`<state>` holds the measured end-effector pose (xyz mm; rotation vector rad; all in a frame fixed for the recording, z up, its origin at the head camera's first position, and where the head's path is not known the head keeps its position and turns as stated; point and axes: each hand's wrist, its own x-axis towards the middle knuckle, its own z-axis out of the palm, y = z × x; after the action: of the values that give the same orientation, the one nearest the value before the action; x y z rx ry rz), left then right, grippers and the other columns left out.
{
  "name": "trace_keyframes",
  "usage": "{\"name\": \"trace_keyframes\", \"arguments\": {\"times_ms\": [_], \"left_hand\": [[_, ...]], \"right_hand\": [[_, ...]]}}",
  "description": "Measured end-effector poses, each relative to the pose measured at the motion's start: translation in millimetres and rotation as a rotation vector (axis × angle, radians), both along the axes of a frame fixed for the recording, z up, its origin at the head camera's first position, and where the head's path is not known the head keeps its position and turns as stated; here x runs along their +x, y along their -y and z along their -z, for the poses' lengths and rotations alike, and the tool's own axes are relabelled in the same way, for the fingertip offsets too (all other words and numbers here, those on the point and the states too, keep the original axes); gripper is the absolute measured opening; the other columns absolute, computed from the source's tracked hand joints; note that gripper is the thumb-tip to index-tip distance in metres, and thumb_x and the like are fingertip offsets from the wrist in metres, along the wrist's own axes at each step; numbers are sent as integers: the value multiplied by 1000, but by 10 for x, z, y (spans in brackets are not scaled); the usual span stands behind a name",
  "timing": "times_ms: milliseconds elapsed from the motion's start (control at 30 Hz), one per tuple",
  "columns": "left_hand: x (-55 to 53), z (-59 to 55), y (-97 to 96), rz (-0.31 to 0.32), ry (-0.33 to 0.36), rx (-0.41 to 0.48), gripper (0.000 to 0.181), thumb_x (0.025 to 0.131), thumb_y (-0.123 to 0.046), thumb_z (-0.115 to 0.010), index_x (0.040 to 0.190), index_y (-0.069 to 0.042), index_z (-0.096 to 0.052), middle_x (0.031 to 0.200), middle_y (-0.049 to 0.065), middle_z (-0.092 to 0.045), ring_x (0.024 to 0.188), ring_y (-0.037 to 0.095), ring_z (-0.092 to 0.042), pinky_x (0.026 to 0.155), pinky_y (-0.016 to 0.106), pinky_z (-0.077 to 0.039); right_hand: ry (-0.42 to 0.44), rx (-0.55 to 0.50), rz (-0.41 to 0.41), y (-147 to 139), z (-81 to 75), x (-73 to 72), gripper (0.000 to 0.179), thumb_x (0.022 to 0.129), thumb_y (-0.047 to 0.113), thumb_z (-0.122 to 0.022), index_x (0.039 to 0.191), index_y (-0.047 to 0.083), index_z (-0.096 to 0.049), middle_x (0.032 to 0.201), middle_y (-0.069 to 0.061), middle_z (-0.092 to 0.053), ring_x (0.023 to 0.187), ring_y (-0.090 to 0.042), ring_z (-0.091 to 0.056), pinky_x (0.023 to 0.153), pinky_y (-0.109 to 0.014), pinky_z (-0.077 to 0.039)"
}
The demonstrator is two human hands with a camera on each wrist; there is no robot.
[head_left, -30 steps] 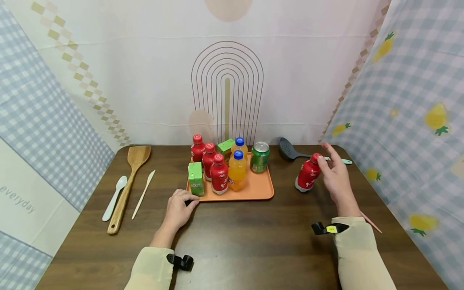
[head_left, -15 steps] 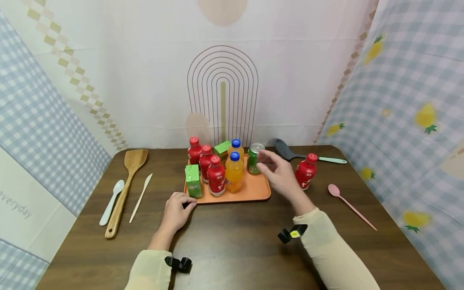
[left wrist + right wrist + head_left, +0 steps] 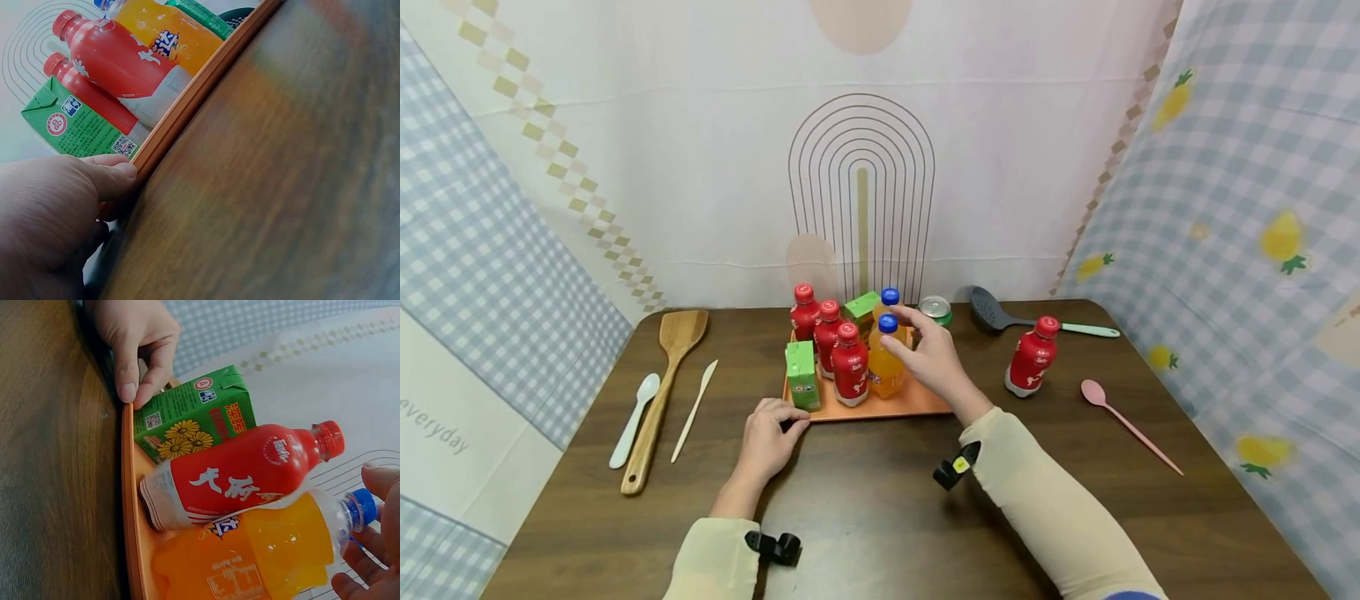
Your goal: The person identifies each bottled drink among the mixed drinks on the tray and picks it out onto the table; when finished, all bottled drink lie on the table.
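Note:
My left hand (image 3: 767, 437) pinches the front left corner of the orange tray (image 3: 913, 406), thumb on its rim in the left wrist view. My right hand (image 3: 934, 354) reaches over the tray with thumb and fingers spread around the neck of the front orange soda bottle (image 3: 886, 375). In the right wrist view, the blue cap (image 3: 362, 505) sits between thumb and fingers. Left of that bottle stand several red bottles (image 3: 850, 367) and a green drink carton (image 3: 802, 379). A second orange soda bottle (image 3: 890, 298) and another green carton (image 3: 861, 306) are behind, partly hidden. The right hand mostly covers the green can (image 3: 935, 308).
One red bottle (image 3: 1032, 358) stands on the table right of the tray. Beyond it lie a dark slotted spoon (image 3: 992, 312) and a pink spoon (image 3: 1127, 425). At left are a wooden spatula (image 3: 662, 408), a white spoon (image 3: 635, 421) and a light-coloured knife (image 3: 694, 411).
My right hand has left the red bottle at the right and moved left, past the can, to the front orange soda bottle. The left hand has stayed at the tray corner.

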<state>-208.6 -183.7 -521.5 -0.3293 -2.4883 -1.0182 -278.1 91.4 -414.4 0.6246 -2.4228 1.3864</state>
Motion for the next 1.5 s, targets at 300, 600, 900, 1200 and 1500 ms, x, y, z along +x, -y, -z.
{"name": "trace_keyframes", "arguments": {"times_ms": [300,600,900,1200,1500], "left_hand": [[-9,-6,-9,6,-6,5,8,77,-6,-80,77,-13,-77,80,-4,-68,89,19,-58,82,39,-45],[0,-13,0,9,-6,5,7,77,-6,-80,77,-12,-77,80,-4,-68,89,20,-58,82,40,-45],[-1,-24,10,9,-5,0,7,77,-5,-80,79,-12,-77,81,-3,-69,90,20,-58,82,40,-45],[22,-22,11,7,-6,3,7,77,-5,-80,79,-12,-77,80,-3,-69,89,20,-58,82,41,-45],[13,-24,7,16,-5,14,7,77,-6,-80,79,-12,-77,80,-4,-68,89,20,-58,82,40,-45]], "right_hand": [[4,-39,7,56,43,-59,38,88,24,-71,123,12,-61,123,-5,-63,108,-22,-59,93,-49,-48],[-36,-70,23,68,94,-111,27,89,23,-70,115,15,-65,119,-1,-65,105,-19,-60,91,-49,-49],[-43,-47,17,63,75,-132,26,90,23,-69,114,15,-66,117,-1,-67,103,-18,-61,90,-49,-49],[-29,-11,-3,45,48,-113,28,91,24,-67,117,14,-66,118,-2,-66,98,-18,-61,85,-48,-51],[-21,-17,-6,4,53,-74,30,93,22,-66,121,12,-65,119,-4,-66,99,-18,-60,86,-45,-50]]}}
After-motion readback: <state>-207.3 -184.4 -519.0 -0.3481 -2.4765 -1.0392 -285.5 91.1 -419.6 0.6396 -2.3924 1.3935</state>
